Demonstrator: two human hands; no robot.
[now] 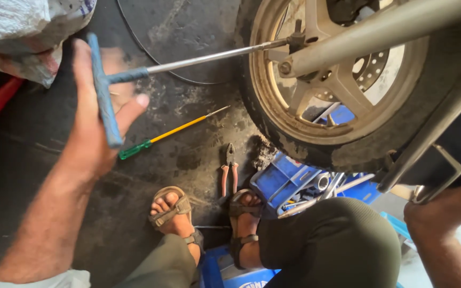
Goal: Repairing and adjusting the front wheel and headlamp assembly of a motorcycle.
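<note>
My left hand [89,114] is spread flat against the blue T-handle [103,90] of a long socket wrench, fingers apart, blurred by motion. Its steel shaft [209,56] runs right to a socket on a bolt [296,40] at the hub of a motorcycle wheel [337,85] with a gold-tinted alloy rim and a dirty black tyre. My right hand [444,210] rests low at the right, beside a metal bracket [441,176] on the frame; its fingers are hidden.
A green-handled screwdriver [161,136] with a yellow shaft and red-handled pliers [229,170] lie on the dark greasy floor. A blue tray of tools [289,178] sits under the tyre. My sandalled feet [174,210] and olive trousers are below. A sack [22,32] lies top left.
</note>
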